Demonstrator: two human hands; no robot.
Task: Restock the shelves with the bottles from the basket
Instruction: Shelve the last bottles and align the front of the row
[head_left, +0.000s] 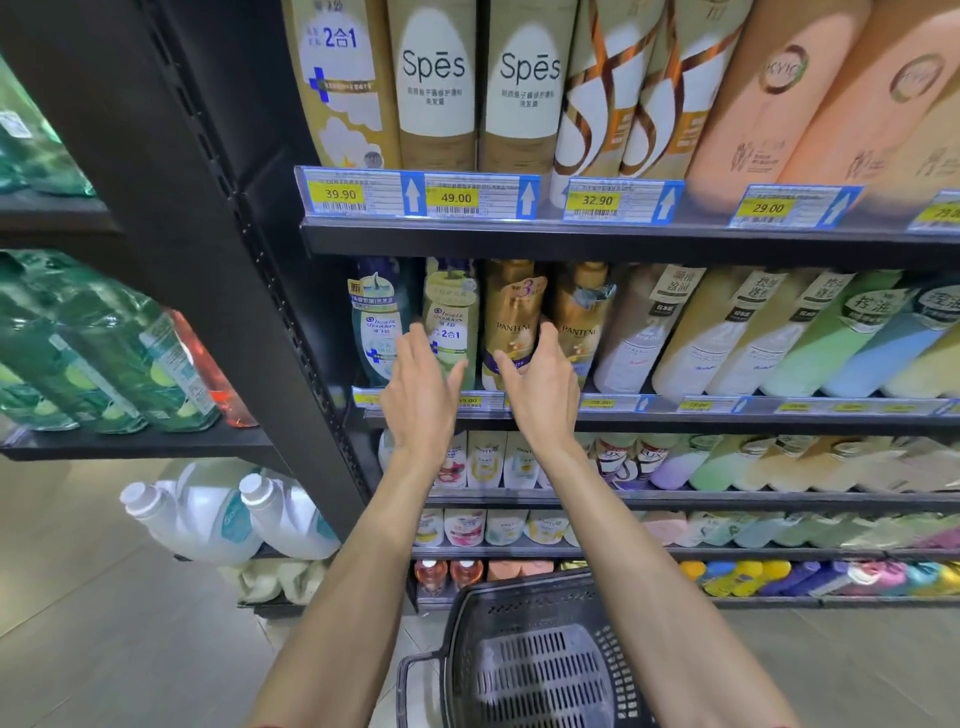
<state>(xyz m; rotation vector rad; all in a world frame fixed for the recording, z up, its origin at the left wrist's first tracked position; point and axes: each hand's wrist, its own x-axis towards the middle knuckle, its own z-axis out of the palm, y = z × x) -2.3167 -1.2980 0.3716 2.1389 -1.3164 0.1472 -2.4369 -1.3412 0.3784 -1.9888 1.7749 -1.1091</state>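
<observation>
since the part of the basket (540, 670) that shows at the bottom has only its bare mesh floor and no bottle in it, i judge that the restocking is close to its end, and that the gold bottle (511, 317) on the second shelf (727, 420) is perhaps one of the last ones. this gold bottle stands upright at the front of the shelf, between a pale green bottle (451, 317) on its left and a second gold bottle (582, 317) on its right. the right hand (543, 387) grasps it: the thumb lies on its front and the fingers go round its right side, into the gap beside the second gold bottle. the left hand (422, 389) is released, with straight fingers spread in front of the pale green bottle; it holds nothing, and i cannot tell if it touches that bottle or only hovers before it. what is left, in my opinion, is to let go of the gold bottle and to check the basket. the near end of the basket is cut off by the lower edge and partly covered by the right forearm (649, 597), so a bottle could lie there unseen. the foot of the gold bottle is behind the hands, so i cannot say if it rests on the shelf. the price tags (597, 402) under the bottles are too blurred to read.
</observation>
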